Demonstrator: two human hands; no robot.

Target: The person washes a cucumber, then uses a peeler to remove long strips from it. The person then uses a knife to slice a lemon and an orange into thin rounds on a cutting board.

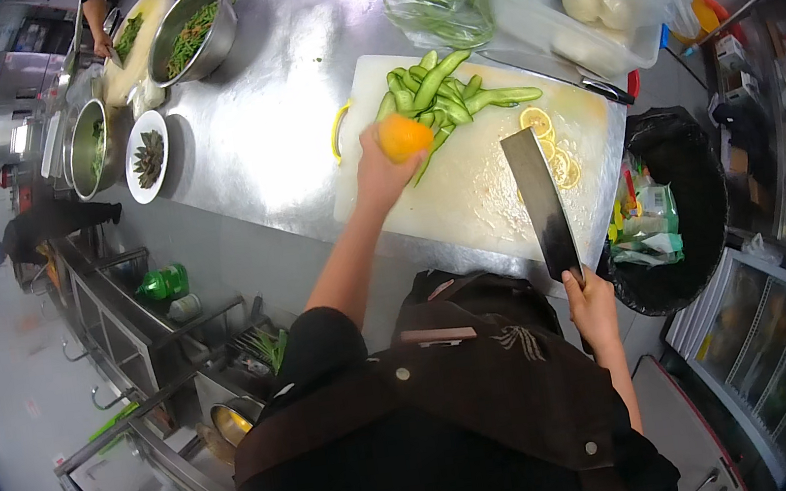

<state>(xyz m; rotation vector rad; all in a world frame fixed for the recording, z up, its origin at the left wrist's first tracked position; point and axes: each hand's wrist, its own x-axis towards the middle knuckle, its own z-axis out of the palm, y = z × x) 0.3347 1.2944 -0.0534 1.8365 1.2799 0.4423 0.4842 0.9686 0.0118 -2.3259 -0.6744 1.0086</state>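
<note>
My left hand grips a whole orange above the left part of a white cutting board. In my right hand is the handle of a cleaver, its broad blade pointing away from me over the board's right side. A pile of green cucumber-like pieces lies just beyond the orange. Several lemon slices rest on the wet board to the right of the blade, which partly hides them.
A knife lies along the board's far right edge. Beyond are a bag of green vegetables and a clear plastic bin. A black-lined trash bin stands at right. At far left, another person's hand works beside a steel bowl.
</note>
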